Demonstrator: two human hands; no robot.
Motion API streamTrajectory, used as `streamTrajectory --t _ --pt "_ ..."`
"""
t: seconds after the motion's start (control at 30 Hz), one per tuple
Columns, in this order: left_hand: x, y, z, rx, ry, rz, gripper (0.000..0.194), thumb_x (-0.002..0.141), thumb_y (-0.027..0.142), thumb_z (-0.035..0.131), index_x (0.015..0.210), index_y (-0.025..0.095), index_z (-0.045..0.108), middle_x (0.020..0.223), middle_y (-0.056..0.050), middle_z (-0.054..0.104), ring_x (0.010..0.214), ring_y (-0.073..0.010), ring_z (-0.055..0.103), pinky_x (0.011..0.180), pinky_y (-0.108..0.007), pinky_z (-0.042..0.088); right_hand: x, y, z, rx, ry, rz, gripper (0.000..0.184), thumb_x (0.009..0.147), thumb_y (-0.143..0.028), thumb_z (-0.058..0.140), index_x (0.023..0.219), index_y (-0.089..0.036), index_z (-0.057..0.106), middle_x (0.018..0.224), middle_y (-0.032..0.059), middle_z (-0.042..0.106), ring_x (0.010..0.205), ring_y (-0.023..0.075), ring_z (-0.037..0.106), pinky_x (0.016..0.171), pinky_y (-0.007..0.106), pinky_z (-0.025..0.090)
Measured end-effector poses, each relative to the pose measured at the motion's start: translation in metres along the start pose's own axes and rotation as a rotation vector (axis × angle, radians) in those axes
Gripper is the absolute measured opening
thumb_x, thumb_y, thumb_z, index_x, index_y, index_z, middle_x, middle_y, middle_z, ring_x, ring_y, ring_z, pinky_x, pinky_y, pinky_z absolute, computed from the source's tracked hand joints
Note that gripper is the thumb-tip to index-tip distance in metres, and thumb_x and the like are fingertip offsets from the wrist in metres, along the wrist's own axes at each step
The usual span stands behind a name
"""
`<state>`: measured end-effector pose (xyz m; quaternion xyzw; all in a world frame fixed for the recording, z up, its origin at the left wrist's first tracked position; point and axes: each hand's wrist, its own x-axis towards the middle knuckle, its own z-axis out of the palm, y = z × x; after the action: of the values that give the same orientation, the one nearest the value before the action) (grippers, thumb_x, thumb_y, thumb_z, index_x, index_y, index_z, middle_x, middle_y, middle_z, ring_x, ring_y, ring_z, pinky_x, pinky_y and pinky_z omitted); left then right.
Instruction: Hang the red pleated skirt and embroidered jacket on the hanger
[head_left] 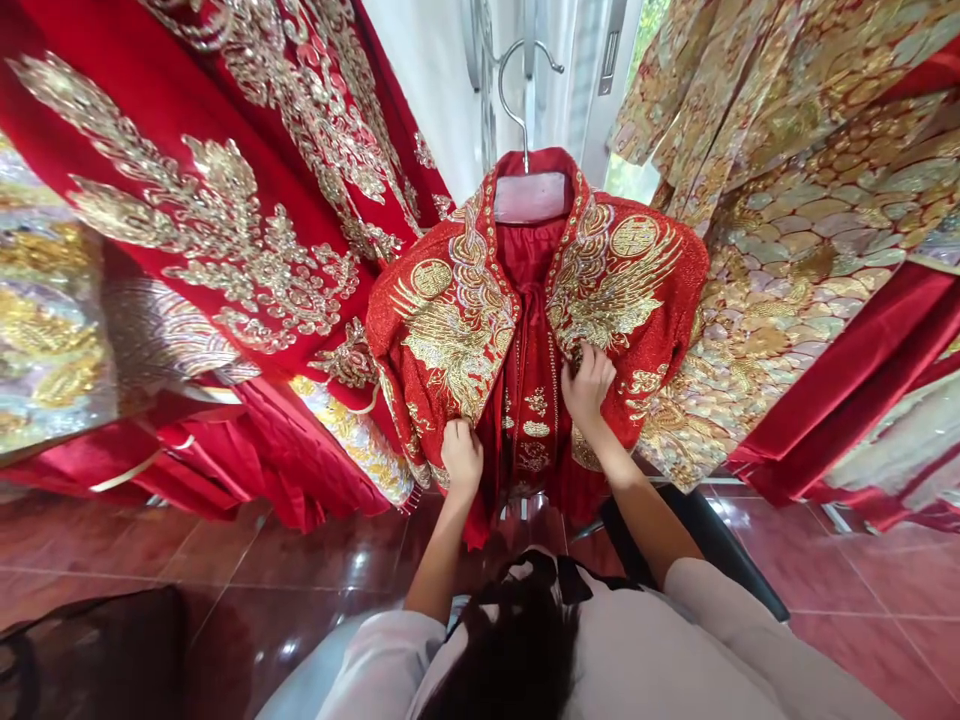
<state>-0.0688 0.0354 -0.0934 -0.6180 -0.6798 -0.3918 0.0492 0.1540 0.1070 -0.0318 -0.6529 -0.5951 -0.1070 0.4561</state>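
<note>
A red jacket [420, 330] with gold embroidery hangs before me on a hanger [531, 196] with a metal hook. Its front is partly open, and a red inner garment [534, 385] with small gold motifs shows between the edges. My left hand [462, 458] is closed on the jacket's front edge, low on the left side. On the other side, a little higher, my right hand [589, 385] has its fingers curled onto the opposite front edge. The fingertips of both hands are partly hidden in the cloth.
Red garments with silvery-gold beading [232, 200] hang at the left. Gold scale-patterned garments [810, 270] hang at the right. A black object, seemingly a seat [739, 560], stands by my right arm. A dark bag [97, 650] rests on the red tiled floor [315, 580].
</note>
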Motion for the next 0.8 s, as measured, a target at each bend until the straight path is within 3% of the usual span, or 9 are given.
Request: streamTrajectory --t 0.1,0.17,0.23,0.3,0.4,0.5,0.63,0.7,0.8 --pt "0.005 0.001 -0.01 -0.01 -0.006 0.008 0.016 0.077 0.008 0.039 0.073 0.02 0.049 0.079 -0.011 0.055 0.08 -0.0246 0.056 0.067 -0.033 0.046 0.005 -0.004 -0.016 0.153 -0.071 -0.054 0.029 0.084 -0.018 0.033 0.095 -0.011 0.058 0.091 0.0152 0.061 0.084 0.0221 0.055 0.08 0.036 0.043" --pt "0.0 0.012 -0.022 -0.05 -0.039 0.066 0.016 0.072 0.007 0.039 0.067 0.021 0.044 0.071 -0.008 0.053 0.072 -0.022 0.055 0.063 -0.032 0.044 -0.001 -0.016 -0.042 0.314 -0.115 -0.118 0.018 0.078 -0.018 0.035 0.079 -0.016 0.053 0.073 0.0077 0.057 0.067 0.0178 0.052 0.067 0.03 0.042" --pt "-0.017 0.031 -0.035 -0.113 -0.1 0.17 0.016 0.067 0.006 0.04 0.062 0.022 0.039 0.062 -0.004 0.05 0.06 -0.0183 0.052 0.057 -0.029 0.043 -0.014 -0.035 -0.078 0.485 -0.134 -0.161 0.01 0.074 -0.017 0.036 0.068 -0.019 0.044 0.056 -0.0001 0.043 0.051 0.0131 0.041 0.053 0.025 0.035" --pt "-0.041 0.055 -0.046 -0.195 -0.166 0.287 0.017 0.067 0.009 0.042 0.058 0.022 0.037 0.056 -0.003 0.047 0.053 -0.0163 0.05 0.053 -0.027 0.041 -0.026 -0.058 -0.113 0.611 -0.148 -0.149 0.01 0.074 -0.015 0.036 0.066 -0.02 0.039 0.052 -0.003 0.034 0.047 0.0104 0.034 0.047 0.023 0.029" --pt "-0.063 0.085 -0.045 -0.407 -0.274 0.314 0.015 0.07 0.016 0.047 0.058 0.023 0.041 0.058 -0.006 0.051 0.055 -0.0184 0.051 0.053 -0.031 0.043 -0.029 -0.087 -0.135 0.663 -0.299 -0.126 0.009 0.073 -0.013 0.036 0.068 -0.02 0.04 0.053 -0.0034 0.033 0.047 0.0094 0.031 0.045 0.021 0.027" --pt "-0.045 0.096 -0.018 -0.578 -0.384 0.092 0.005 0.069 0.018 0.052 0.068 0.022 0.052 0.071 -0.009 0.057 0.065 -0.0222 0.055 0.062 -0.035 0.046 -0.011 -0.097 -0.105 0.534 -0.389 -0.095 0.01 0.073 -0.015 0.037 0.074 -0.019 0.046 0.056 -0.0013 0.041 0.051 0.0115 0.038 0.052 0.022 0.033" --pt "-0.002 0.079 0.03 -0.668 -0.411 -0.064 0.011 0.074 0.015 0.05 0.082 0.018 0.056 0.09 -0.013 0.059 0.09 -0.0258 0.057 0.085 -0.04 0.045 -0.005 -0.08 -0.04 0.339 -0.291 0.049 0.021 0.079 -0.017 0.038 0.094 -0.016 0.052 0.081 0.0087 0.058 0.073 0.019 0.055 0.069 0.029 0.043" --pt "0.001 0.061 0.044 -0.754 -0.461 -0.136 0.009 0.072 0.013 0.056 0.08 0.018 0.058 0.09 -0.01 0.06 0.094 -0.0248 0.056 0.091 -0.039 0.043 -0.023 -0.063 -0.019 0.412 -0.265 0.062 0.028 0.083 -0.022 0.039 0.107 -0.014 0.051 0.099 0.0129 0.06 0.091 0.0215 0.058 0.082 0.033 0.046" --pt "-0.024 0.026 0.05 -0.929 -0.571 -0.305 0.013 0.066 0.014 0.067 0.078 0.017 0.063 0.084 -0.004 0.063 0.086 -0.02 0.058 0.089 -0.034 0.045 -0.073 -0.028 -0.008 0.548 -0.452 0.15 0.036 0.084 -0.028 0.044 0.118 -0.016 0.051 0.11 0.0115 0.06 0.102 0.0201 0.057 0.093 0.034 0.045"
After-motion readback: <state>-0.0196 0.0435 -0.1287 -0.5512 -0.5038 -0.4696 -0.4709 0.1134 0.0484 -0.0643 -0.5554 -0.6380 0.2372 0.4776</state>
